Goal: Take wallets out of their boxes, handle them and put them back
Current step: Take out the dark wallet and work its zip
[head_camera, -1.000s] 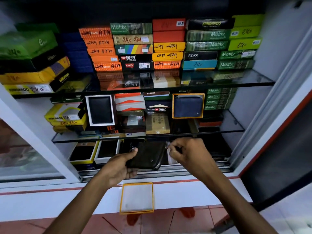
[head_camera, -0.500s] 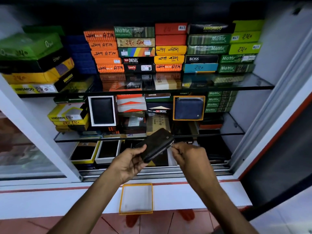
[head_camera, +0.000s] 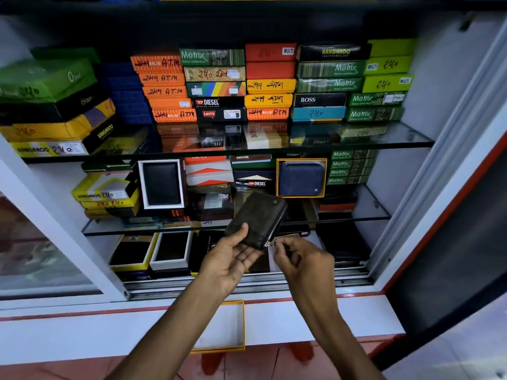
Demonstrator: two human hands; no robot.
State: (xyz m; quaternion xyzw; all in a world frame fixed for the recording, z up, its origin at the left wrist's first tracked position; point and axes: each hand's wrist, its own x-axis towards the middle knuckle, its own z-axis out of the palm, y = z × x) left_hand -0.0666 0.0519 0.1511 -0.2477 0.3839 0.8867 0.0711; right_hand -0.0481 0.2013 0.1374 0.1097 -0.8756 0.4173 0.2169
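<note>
Nearest us, the empty orange-rimmed cardboard box tray (head_camera: pixel 222 327) lay on the white counter ledge (head_camera: pixel 82 335), directly below the wallet. Above it, our left hand (head_camera: pixel 229 263) cradled the dark olive zip-around leather wallet (head_camera: pixel 258 219), thumb on its face and fingers curled beneath, tilted with the zip edge toward the right. Our right hand (head_camera: pixel 304 260) pinched the small metal zipper pull (head_camera: pixel 269 244) at the wallet's lower corner, fingers closed narrow on it.

Judgement: the zip should run best with the left grip firm near the corner and the pull drawn along the teeth, not outward.

Behind the wallet, boxes read DIESEL and KANGAROO 240; a navy zip wallet in an orange-framed box (head_camera: pixel 301 178) stood just above-right. Farther up: Motrix, BOSS, Levi's, BALISI ATM, MULTI, 240.
</note>
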